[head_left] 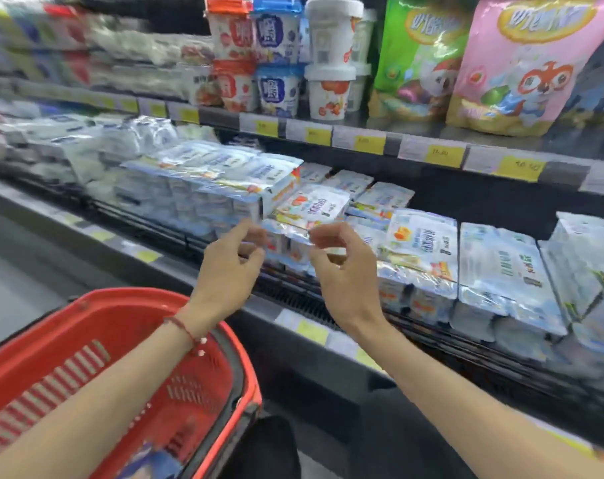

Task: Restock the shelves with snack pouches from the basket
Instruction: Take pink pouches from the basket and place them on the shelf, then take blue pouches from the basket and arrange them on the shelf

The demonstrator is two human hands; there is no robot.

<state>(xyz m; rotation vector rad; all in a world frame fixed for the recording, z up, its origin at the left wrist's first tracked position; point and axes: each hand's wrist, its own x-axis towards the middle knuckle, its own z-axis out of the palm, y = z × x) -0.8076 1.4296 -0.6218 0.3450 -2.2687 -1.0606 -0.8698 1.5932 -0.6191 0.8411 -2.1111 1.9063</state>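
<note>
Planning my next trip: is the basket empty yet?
Nearly empty: the basket shows mostly bare red walls, but a blue item lies at its bottom, too blurred to identify.

The packs [86, 146] far left of the left hand [229, 267] smear into blur, and we can't read any print. Price tags [444, 155] above the right hand [345, 271]: digits too soft. The basket [127, 299] under the left hand runs off the left and bottom edges, and the forearm hides most of its contents. We can't tell if either hand's fingertips pinch the strawberry pack [310, 205].

Basket [127, 300] sits lower left before the shelf [286, 344], whose packs [421, 243] seem stacked.
</note>
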